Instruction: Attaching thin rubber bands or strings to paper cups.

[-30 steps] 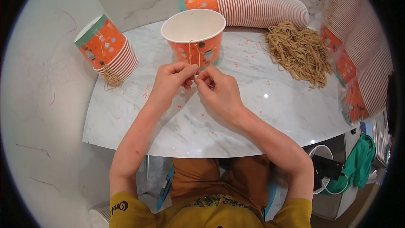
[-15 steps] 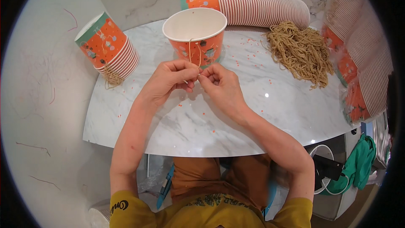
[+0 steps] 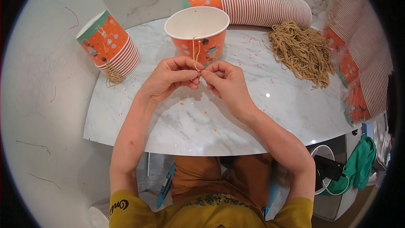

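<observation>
An orange paper bucket point(image 3: 185, 46) with a white inside stands upright at the middle of the table. A thin tan string point(image 3: 195, 52) runs through its front wall below the rim and hangs down to my fingers. My left hand point(image 3: 175, 76) pinches the string between thumb and forefinger. Touching it from the other side, my right hand point(image 3: 223, 80) pinches the string at the same spot, where a small knot or loop shows between the fingertips. The fingers partly hide the string's ends and the bucket's lower front.
At left stands a short stack of paper buckets point(image 3: 105, 44) with string on its side. A long stack point(image 3: 265, 6) lies at the back beside a heap of tan strings point(image 3: 299, 52). Bagged buckets point(image 3: 367, 59) are at right. Orange paper dots lie scattered on the marble table point(image 3: 185, 135).
My fingertips have drawn closer together on the string, and a small knot or loop now shows between them. The view has shifted slightly; the bucket stays in place.
</observation>
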Action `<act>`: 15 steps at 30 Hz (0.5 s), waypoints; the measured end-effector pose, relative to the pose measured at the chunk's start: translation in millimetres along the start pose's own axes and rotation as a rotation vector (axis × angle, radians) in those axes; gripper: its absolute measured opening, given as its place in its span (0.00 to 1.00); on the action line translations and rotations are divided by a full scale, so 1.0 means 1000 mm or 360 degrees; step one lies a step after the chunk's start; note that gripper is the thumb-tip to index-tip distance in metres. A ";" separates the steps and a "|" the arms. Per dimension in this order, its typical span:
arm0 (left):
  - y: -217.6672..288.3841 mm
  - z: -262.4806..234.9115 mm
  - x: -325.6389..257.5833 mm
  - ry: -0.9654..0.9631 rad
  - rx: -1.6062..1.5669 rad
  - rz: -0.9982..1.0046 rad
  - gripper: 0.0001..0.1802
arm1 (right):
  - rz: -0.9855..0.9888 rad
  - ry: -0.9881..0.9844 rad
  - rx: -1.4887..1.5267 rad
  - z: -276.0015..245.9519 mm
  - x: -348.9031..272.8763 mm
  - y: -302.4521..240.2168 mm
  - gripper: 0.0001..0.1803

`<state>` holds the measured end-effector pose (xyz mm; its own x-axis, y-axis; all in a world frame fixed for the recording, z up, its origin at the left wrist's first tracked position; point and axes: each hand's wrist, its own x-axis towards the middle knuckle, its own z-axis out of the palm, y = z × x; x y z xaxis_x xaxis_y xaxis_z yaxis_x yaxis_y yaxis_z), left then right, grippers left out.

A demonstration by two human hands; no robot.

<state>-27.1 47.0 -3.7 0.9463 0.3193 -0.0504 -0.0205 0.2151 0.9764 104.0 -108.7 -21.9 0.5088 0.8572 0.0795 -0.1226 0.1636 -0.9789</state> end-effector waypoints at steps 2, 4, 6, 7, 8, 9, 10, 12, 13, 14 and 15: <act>-0.002 0.000 0.001 0.0009 0.0000 0.0028 0.10 | 0.0039 -0.0042 0.0066 0.000 -0.001 -0.002 0.06; -0.002 0.002 0.001 0.0023 0.0012 0.0045 0.10 | 0.0092 -0.0063 0.0145 0.000 -0.002 -0.004 0.06; -0.002 0.002 0.001 0.0038 0.0026 0.0061 0.09 | 0.0113 -0.0063 0.0181 0.000 -0.002 -0.002 0.06; -0.003 0.002 0.001 0.0024 0.0050 0.0092 0.09 | 0.0133 -0.0060 0.0214 0.000 -0.002 -0.001 0.06; -0.003 0.003 0.002 0.0010 0.0074 0.0122 0.09 | 0.0132 -0.0060 0.0215 -0.001 -0.001 -0.002 0.06; -0.004 0.004 0.002 0.0010 0.0075 0.0122 0.09 | 0.0144 -0.0070 0.0247 -0.002 -0.001 -0.002 0.06; -0.003 0.005 0.002 0.0011 0.0067 0.0136 0.07 | 0.0153 -0.0082 0.0276 -0.002 -0.001 -0.003 0.06; -0.003 0.005 0.001 0.0010 0.0060 0.0155 0.06 | 0.0169 -0.0105 0.0271 -0.001 -0.002 -0.005 0.06; -0.003 0.004 0.001 0.0011 0.0083 0.0158 0.06 | 0.0189 -0.0127 0.0273 0.000 -0.002 -0.005 0.06; -0.003 0.003 0.002 0.0011 0.0107 0.0163 0.05 | 0.0185 -0.0129 0.0273 0.000 -0.003 -0.004 0.06; -0.001 0.004 0.000 0.0011 0.0110 0.0166 0.05 | 0.0184 -0.0143 0.0281 0.001 -0.003 -0.003 0.07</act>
<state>-25.5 43.4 -4.4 0.9379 0.3430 0.0511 -0.0964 0.1163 0.9885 101.5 -111.2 -18.9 0.4058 0.9139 -0.0073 -0.3272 0.1379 -0.9348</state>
